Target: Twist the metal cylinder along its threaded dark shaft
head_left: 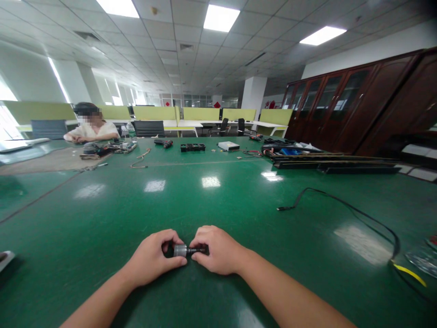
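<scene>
In the head view, a small silver metal cylinder [180, 250] with a dark ridged shaft [193, 250] lies sideways between my hands, low over the near part of the green table [191, 200]. The thumb and fingers of my left hand [155, 255] curl around the cylinder end. My right hand [216, 250] pinches the shaft end from the other side, and its fingers partly hide that end. Whether the cylinder and shaft are one piece, I cannot tell.
A black cable [355, 209] with a plug curves across the right side. Black metal rails [334, 165] lie at the back right. A dark power tool [164, 143], a black part [193, 147] and a white box [228, 146] stand farther back. A person [92, 125] sits at the far left.
</scene>
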`<state>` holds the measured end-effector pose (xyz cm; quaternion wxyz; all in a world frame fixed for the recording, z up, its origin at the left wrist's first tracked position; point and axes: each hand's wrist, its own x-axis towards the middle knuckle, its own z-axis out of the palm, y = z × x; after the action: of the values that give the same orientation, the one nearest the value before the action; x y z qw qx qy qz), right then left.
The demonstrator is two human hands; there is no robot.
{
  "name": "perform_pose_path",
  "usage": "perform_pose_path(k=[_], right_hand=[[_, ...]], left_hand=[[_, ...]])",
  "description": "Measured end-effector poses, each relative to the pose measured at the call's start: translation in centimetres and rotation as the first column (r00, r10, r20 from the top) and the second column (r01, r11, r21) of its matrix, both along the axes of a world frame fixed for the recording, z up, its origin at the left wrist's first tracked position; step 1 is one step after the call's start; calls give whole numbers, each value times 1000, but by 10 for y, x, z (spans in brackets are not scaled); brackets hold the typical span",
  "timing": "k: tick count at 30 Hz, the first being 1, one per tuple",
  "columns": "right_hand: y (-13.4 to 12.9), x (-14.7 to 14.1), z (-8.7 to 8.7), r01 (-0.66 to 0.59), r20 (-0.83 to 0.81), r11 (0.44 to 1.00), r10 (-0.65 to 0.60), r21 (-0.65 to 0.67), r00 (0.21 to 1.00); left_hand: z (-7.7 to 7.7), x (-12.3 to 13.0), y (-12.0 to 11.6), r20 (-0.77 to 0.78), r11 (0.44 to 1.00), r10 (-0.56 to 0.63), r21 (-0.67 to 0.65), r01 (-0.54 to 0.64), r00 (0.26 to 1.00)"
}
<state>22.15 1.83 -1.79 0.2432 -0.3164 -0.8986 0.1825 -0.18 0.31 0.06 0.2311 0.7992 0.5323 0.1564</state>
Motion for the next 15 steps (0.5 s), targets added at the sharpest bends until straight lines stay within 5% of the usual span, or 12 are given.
perform_pose_path(k=[15], right_hand=[[1, -3, -5, -18, -1, 999, 18, 27, 1000]], left_hand=[[1, 1, -1, -6, 1000, -19, 13, 20, 1000]])
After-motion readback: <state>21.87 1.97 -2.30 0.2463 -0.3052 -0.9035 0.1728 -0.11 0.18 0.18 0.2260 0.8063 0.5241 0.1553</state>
